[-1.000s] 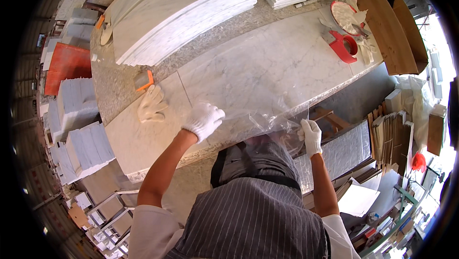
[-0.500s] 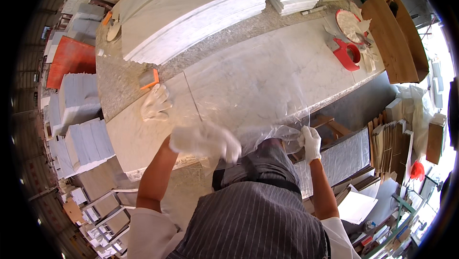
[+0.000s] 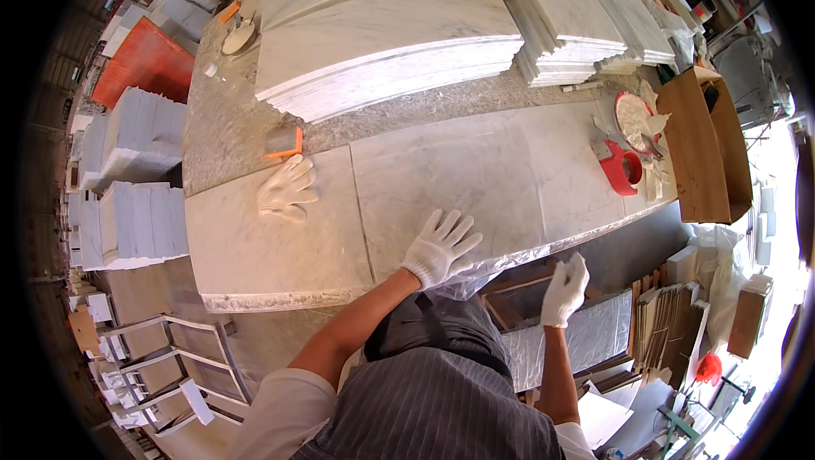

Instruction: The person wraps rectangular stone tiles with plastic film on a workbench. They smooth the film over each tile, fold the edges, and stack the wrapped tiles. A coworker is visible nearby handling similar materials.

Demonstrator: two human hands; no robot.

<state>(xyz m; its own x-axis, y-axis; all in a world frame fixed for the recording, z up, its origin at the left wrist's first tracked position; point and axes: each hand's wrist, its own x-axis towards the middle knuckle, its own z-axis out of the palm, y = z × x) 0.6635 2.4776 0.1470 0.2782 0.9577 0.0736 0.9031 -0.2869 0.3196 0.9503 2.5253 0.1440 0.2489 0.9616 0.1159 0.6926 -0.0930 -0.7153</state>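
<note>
Clear film [image 3: 467, 288] lies on a white slab [image 3: 569, 163] on the worktop [image 3: 225, 112], and some of it hangs over the near edge. The left hand [image 3: 441, 248] is flat on the film, with its fingers spread wide. The right hand [image 3: 564, 292] is up off the slab, past the near edge. Its fingers are close together, and I cannot tell if it holds anything.

Far to the right is a round tub [image 3: 619, 126] with a red rim and white paste in it. A brown box [image 3: 698, 154] stands just past the tub. Its top is open, but I cannot tell what is inside. A red tape holder [image 3: 613, 170] sits near the tub.

An empty glove [image 3: 284, 190] lies to the left, by an orange scraper [image 3: 284, 153]. Big stacks of slabs [image 3: 382, 44] fill the back.
</note>
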